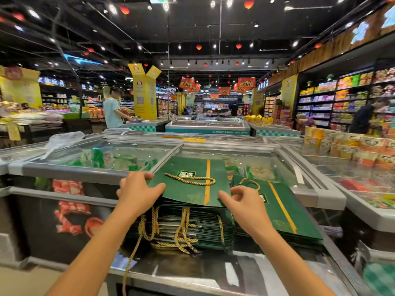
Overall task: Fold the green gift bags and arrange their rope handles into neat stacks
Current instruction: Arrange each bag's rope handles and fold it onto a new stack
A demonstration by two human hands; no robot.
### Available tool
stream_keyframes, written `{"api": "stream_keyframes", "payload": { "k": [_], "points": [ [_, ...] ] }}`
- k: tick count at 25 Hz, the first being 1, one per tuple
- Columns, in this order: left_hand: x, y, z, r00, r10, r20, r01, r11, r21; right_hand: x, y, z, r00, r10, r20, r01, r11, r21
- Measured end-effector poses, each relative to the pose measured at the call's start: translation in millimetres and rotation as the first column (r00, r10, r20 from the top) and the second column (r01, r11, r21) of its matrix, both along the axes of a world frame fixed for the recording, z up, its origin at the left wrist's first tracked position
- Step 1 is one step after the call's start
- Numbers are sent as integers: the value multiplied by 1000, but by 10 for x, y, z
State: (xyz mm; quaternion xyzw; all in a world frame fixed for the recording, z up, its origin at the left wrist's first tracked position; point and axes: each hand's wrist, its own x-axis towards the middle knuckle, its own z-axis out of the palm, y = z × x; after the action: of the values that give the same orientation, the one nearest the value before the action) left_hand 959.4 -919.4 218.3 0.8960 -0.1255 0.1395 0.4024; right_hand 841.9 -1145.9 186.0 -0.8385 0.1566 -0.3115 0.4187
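Note:
A flat green gift bag [188, 186] with a gold stripe lies on top of a tall stack of folded green bags [192, 227]. Its gold rope handle [190, 180] rests across its face. My left hand [136, 192] grips the bag's left edge, thumb on top. My right hand [245, 202] pinches the bag's near right corner. More gold rope handles [181, 233] hang tangled from the front of the stack. A second, lower stack of green bags [282, 212] lies just to the right, partly behind my right hand.
Both stacks sit on a glass-topped chest freezer [320, 195] with a grey rim. More freezers stand behind and to the right. A clear plastic bag [62, 139] lies on the far left lid. Shoppers stand at the left [113, 112] and right [365, 116] by shelves.

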Motion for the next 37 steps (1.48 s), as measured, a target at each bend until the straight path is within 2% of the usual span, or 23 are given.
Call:
{"api": "stream_keyframes", "payload": {
  "k": [2,3,6,9,11,14,16,19,22,27,30,34,37],
  "points": [
    [-251,1,-56,987,-157,-30,143,951,-273,-311,-41,-7,999,-16,52,14,1000,26],
    [-391,-19,-108,975,-219,-50,186,914,-362,-473,-67,-37,996,-27,80,23,999,43],
    [-799,-151,-318,922,-370,-114,242,780,-577,-986,-137,-188,986,-43,160,17,987,161],
    [-1071,-286,-545,877,-453,-160,236,696,-678,-1421,-271,-435,986,-76,150,40,973,229],
    [-1170,-377,-650,821,-528,-215,259,681,-685,-1640,-380,-598,989,-113,95,89,969,231],
    [-1259,-520,-717,725,-624,-290,307,670,-675,-1863,-536,-772,982,-182,-46,186,977,101],
    [-1317,-622,-759,726,-629,-278,331,674,-661,-1922,-588,-821,966,-229,-119,224,973,-52],
    [-1387,-709,-898,748,-601,-282,337,710,-618,-1867,-598,-816,961,-275,-32,259,936,-239],
    [-1465,-746,-1037,729,-621,-287,367,710,-602,-1664,-579,-749,988,-150,27,151,929,-339],
    [-1566,-763,-1163,715,-644,-271,410,701,-584,-1198,-568,-746,986,65,-151,-122,908,-401],
    [-1586,-720,-1208,717,-651,-250,472,717,-513,-1204,-575,-876,983,110,-146,-158,911,-380],
    [-1493,-766,-1165,831,-552,-66,522,815,-250,-1377,-615,-911,974,167,-155,-214,901,-376],
    [-1351,-872,-1084,825,-555,-107,510,813,-281,-1502,-586,-903,974,189,-128,-223,906,-359]
  ]
}}
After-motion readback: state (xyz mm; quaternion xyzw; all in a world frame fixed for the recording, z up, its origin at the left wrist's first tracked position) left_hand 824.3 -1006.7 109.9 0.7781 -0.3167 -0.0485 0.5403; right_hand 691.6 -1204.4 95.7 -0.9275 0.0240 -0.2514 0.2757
